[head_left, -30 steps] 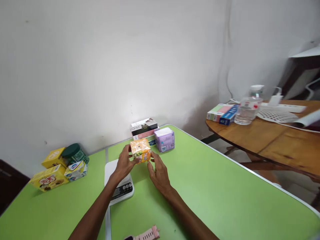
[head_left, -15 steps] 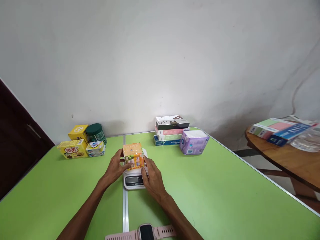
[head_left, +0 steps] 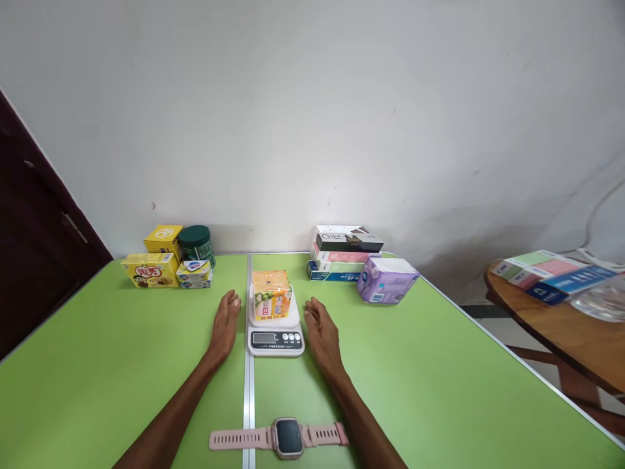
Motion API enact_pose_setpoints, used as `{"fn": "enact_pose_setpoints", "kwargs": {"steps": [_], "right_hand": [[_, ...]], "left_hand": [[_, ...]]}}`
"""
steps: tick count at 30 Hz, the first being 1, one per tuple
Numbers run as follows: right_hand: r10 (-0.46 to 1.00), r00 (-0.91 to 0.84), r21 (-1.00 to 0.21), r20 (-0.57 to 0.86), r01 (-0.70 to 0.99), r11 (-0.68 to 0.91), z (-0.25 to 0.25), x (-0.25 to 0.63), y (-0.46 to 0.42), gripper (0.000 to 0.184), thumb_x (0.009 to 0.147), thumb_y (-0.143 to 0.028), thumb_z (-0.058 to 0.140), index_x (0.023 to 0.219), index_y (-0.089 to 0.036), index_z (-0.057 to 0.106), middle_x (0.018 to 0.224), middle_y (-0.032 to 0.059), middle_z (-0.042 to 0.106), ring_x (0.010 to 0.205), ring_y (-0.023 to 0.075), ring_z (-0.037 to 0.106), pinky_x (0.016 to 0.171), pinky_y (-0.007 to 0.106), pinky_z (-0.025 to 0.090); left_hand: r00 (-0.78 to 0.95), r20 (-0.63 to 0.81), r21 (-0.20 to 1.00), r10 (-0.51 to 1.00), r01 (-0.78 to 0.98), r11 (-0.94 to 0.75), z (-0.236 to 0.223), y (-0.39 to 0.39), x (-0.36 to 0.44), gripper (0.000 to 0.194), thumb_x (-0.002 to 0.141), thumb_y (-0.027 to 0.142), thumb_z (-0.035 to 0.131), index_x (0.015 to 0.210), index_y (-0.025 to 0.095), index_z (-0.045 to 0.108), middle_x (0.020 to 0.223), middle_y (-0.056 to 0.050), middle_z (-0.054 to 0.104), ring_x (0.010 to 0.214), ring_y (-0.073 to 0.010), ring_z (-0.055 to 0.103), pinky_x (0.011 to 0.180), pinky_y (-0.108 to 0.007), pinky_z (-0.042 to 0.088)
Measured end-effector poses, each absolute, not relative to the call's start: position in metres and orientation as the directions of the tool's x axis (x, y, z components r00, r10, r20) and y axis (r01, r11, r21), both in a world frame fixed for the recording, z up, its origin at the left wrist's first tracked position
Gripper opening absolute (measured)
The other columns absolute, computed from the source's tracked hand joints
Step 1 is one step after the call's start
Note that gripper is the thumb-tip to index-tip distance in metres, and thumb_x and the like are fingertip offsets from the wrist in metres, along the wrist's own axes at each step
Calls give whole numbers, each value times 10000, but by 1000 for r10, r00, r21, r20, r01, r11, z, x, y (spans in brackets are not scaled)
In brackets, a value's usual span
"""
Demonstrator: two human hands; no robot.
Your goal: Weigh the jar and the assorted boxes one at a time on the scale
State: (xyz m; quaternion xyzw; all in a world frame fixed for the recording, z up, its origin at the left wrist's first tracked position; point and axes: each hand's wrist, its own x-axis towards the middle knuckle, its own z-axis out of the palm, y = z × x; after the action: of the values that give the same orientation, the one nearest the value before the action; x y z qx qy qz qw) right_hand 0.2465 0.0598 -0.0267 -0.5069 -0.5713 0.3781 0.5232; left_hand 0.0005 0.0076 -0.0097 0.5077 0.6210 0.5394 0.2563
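Observation:
An orange-wrapped pack (head_left: pixel 272 295) with green and yellow print rests on the platform of a white digital kitchen scale (head_left: pixel 277 350). The scale's small display looks blank. To the left of the scale, my left hand (head_left: pixel 226 324) is on its edge, fingers stretched out, touching neither the pack nor the scale. My right hand (head_left: pixel 323 333) lies on the other side, palm facing the scale, its fingers extended and slightly bent. Both hands hold nothing. A pink-strapped smartwatch (head_left: pixel 289 437) lies flat between my forearms.
At the back left of the green table (head_left: pixel 415 378) are yellow boxes (head_left: pixel 151 270) and a dark green tub (head_left: pixel 196 243). At the back right stand stacked boxes (head_left: pixel 346 240) and a purple tissue pack (head_left: pixel 388 281). A wooden side table (head_left: pixel 581 326) holds more boxes (head_left: pixel 541 270).
Both hands have let go of the orange pack and moved apart to either side of the scale. The pack stays on the scale. The view has shifted slightly.

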Motion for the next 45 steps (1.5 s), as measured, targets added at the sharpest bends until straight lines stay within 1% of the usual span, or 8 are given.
{"fn": "enact_pose_setpoints", "kwargs": {"steps": [8, 15, 21, 26, 30, 33, 38, 45], "right_hand": [[967, 45, -942, 251, 241, 234, -27, 248, 60, 656, 835, -530, 561, 1328, -105, 640, 1309, 230, 712, 1198, 350, 695, 1105, 555, 494], [969, 45, -932, 242, 289, 220, -22, 254, 56, 625, 843, -558, 560, 1275, -125, 687, 1294, 201, 728, 1179, 348, 696, 1085, 520, 503], [946, 1, -912, 324, 266, 312, 10, 239, 29, 669, 950, -614, 508, 1404, -138, 632, 1466, 171, 629, 1359, 339, 574, 1145, 485, 441], [953, -115, -928, 280, 221, 300, 18, 217, 21, 768, 955, -676, 491, 1511, -147, 529, 1554, 168, 545, 1409, 348, 528, 1175, 483, 405], [959, -134, -929, 249, 246, 276, 22, 212, 17, 837, 939, -717, 480, 1533, -127, 483, 1581, 187, 503, 1438, 358, 491, 1207, 501, 354], [961, -143, -928, 237, 259, 267, 27, 214, 11, 823, 926, -734, 483, 1488, -134, 529, 1534, 183, 557, 1415, 369, 514, 1178, 499, 390], [940, -187, -901, 285, 284, 329, 40, 203, 2, 792, 914, -739, 500, 1447, -157, 571, 1529, 170, 566, 1413, 387, 515, 1165, 517, 401], [857, -404, -904, 321, 140, 405, 56, 110, -9, 719, 963, -654, 516, 1493, -168, 533, 1544, 162, 557, 1426, 329, 518, 1194, 494, 389]], "left_hand": [[-449, 160, 965, 879, 259, -44, -11, 5, 9, 568, 1026, 582, 416, 1408, 174, 514, 1382, -180, 647, 1286, -272, 640, 1116, -484, 489], [-475, 250, 944, 844, 312, -105, -11, -2, 15, 553, 1015, 539, 462, 1420, 166, 509, 1397, -184, 608, 1310, -278, 593, 1156, -485, 440], [-333, 444, 830, 832, 503, -242, 2, -21, 37, 714, 1033, 507, 459, 1625, 171, 247, 1623, -194, 372, 1542, -308, 325, 1289, -534, 252], [-157, 431, 815, 889, 491, -308, 14, -34, 70, 846, 1032, 517, 457, 1679, 190, 21, 1736, -171, 167, 1608, -320, 175, 1322, -533, 187], [-190, 403, 860, 896, 413, -299, 17, -35, 87, 883, 1030, 533, 446, 1675, 162, -29, 1755, -179, 66, 1626, -340, 93, 1329, -564, 135], [-250, 400, 885, 882, 356, -300, 16, -37, 92, 871, 1025, 527, 461, 1677, 173, 3, 1751, -177, 92, 1624, -352, 98, 1327, -587, 123], [-344, 472, 870, 812, 328, -367, 26, -47, 79, 823, 1018, 491, 485, 1671, 191, 84, 1703, -193, 234, 1579, -365, 245, 1297, -582, 243], [-567, 530, 844, 630, 426, -327, 22, -65, 2, 842, 941, 446, 627, 1621, 200, 195, 1624, -216, 353, 1518, -361, 363, 1255, -594, 301]]}}
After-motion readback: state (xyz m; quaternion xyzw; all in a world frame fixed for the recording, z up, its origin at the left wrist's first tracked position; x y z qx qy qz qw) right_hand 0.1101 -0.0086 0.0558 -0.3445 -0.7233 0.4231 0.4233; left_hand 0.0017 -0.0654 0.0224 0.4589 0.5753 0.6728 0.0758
